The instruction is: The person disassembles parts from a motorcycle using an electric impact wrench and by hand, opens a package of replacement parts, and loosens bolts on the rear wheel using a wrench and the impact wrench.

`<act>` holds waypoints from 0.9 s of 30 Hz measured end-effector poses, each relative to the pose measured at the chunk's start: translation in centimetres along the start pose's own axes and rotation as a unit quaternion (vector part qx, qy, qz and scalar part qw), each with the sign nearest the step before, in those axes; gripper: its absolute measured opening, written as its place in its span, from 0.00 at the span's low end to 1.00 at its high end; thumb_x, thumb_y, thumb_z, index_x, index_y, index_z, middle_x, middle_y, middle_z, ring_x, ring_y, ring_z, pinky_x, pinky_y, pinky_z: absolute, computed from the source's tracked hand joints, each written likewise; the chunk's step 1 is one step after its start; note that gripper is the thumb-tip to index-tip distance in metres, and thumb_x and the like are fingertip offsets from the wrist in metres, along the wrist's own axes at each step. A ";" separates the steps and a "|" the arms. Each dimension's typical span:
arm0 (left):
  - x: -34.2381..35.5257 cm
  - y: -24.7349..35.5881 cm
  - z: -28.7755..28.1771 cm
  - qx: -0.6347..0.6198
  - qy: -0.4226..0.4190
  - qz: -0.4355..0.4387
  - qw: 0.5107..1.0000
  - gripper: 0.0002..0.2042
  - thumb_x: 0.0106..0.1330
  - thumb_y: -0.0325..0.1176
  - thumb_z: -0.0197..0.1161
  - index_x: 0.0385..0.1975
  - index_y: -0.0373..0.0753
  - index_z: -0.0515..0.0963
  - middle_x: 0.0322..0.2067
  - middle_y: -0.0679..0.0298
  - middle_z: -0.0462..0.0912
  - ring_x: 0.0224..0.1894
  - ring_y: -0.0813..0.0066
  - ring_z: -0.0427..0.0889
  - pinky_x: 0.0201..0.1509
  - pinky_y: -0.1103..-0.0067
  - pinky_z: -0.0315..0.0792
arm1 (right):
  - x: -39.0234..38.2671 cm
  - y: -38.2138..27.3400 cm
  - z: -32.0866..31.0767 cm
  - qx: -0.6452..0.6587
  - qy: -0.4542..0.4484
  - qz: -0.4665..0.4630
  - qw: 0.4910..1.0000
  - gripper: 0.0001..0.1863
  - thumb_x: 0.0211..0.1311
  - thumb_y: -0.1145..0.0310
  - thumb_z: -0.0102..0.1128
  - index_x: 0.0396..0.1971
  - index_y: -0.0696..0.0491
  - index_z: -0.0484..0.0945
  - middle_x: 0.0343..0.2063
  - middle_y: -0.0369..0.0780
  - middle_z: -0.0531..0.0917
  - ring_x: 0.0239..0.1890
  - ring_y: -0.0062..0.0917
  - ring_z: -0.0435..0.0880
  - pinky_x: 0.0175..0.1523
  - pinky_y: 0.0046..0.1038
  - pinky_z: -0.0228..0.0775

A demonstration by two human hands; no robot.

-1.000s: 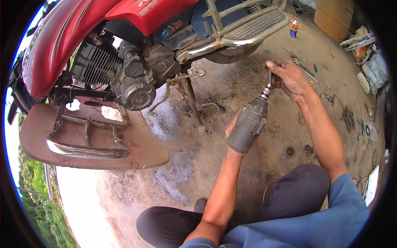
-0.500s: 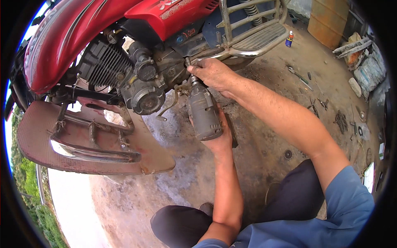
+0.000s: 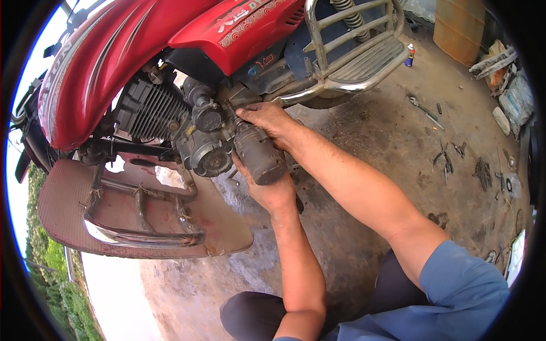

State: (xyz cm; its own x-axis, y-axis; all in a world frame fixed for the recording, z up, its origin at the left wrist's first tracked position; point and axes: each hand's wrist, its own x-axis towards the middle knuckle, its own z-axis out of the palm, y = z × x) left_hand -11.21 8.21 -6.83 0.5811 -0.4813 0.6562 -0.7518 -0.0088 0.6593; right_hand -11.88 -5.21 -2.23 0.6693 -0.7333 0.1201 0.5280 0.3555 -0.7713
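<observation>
A dark grey, scuffed impact wrench (image 3: 261, 158) is in front of the motorcycle's engine (image 3: 206, 149), its nose pointing up at the casing. My left hand (image 3: 272, 194) wraps its handle from below; the handle is mostly hidden behind the tool's body. My right hand (image 3: 272, 120) is closed round the front of the wrench, thumb and fingers near the socket and extension (image 3: 232, 108). The extension's tip reaches the engine side, just right of a round cover (image 3: 209, 119); whether it sits on a bolt I cannot make out.
Above is the red bodywork (image 3: 239, 28) of the motorcycle. A metal guard with footboard (image 3: 369, 59) juts out at upper right, and a chrome bar (image 3: 142, 236) with a leg shield at left. An adjustable wrench (image 3: 425, 112), pliers (image 3: 443, 156) and a chain (image 3: 483, 173) lie on the floor.
The impact wrench has moved left and up, closer to the engine, with both hands on it. My right hand has slid from the extension down toward the tool's nose. The view has shifted slightly.
</observation>
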 end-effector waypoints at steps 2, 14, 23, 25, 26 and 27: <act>-0.2 0.1 0.5 -0.103 0.013 -0.053 0.993 0.38 0.60 0.38 0.75 0.68 0.34 0.63 0.62 0.48 0.75 0.62 0.52 0.78 0.62 0.67 0.75 | 1.0 0.5 0.0 -0.023 0.010 0.002 1.000 0.14 0.70 0.67 0.65 0.45 0.64 0.82 0.35 0.41 0.86 0.33 0.25 0.84 0.39 0.29 0.80; 1.6 0.5 -0.4 0.075 -0.027 0.068 0.995 0.21 0.60 0.29 0.72 0.52 0.32 0.77 0.50 0.52 0.83 0.49 0.54 0.84 0.54 0.66 0.77 | 0.8 0.5 -0.6 0.053 0.021 -0.005 0.998 0.12 0.69 0.68 0.63 0.43 0.63 0.84 0.35 0.40 0.86 0.36 0.24 0.83 0.43 0.30 0.77; 1.5 -0.6 1.5 -0.094 0.042 0.072 0.992 0.21 0.67 0.28 0.70 0.57 0.30 0.75 0.51 0.52 0.83 0.51 0.61 0.84 0.56 0.69 0.77 | -0.5 -1.0 -4.2 -0.186 0.041 -0.013 0.982 0.15 0.68 0.66 0.62 0.45 0.63 0.84 0.37 0.42 0.87 0.39 0.24 0.83 0.47 0.28 0.75; 2.1 0.1 1.2 -0.075 0.044 0.066 0.994 0.20 0.67 0.29 0.70 0.56 0.30 0.76 0.50 0.52 0.84 0.49 0.60 0.84 0.54 0.68 0.77 | -1.6 -2.5 -4.8 -0.142 0.050 0.046 0.988 0.15 0.71 0.65 0.59 0.46 0.62 0.82 0.34 0.42 0.85 0.32 0.23 0.84 0.33 0.25 0.77; 2.3 0.3 1.2 -0.061 0.046 0.064 0.995 0.19 0.66 0.29 0.70 0.55 0.30 0.77 0.48 0.52 0.85 0.48 0.60 0.85 0.53 0.68 0.78 | -1.6 -3.0 -5.0 -0.150 0.049 0.025 0.987 0.14 0.73 0.65 0.58 0.47 0.62 0.81 0.32 0.41 0.84 0.29 0.22 0.84 0.27 0.25 0.76; 2.4 0.2 1.3 -0.068 0.054 0.038 0.995 0.17 0.66 0.29 0.70 0.52 0.31 0.78 0.45 0.52 0.86 0.45 0.59 0.86 0.51 0.69 0.78 | -1.8 -3.5 -5.4 -0.155 0.060 0.030 0.986 0.13 0.74 0.65 0.57 0.47 0.60 0.81 0.32 0.39 0.85 0.30 0.21 0.83 0.31 0.25 0.76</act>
State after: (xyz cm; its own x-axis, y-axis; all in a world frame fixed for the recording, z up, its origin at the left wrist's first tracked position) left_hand -10.40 5.91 -5.61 0.5596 -0.3794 0.7368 -0.7498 0.1469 0.6451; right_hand -17.74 -8.21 -3.14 0.6180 -0.7861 0.0077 0.2919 0.2204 -0.9307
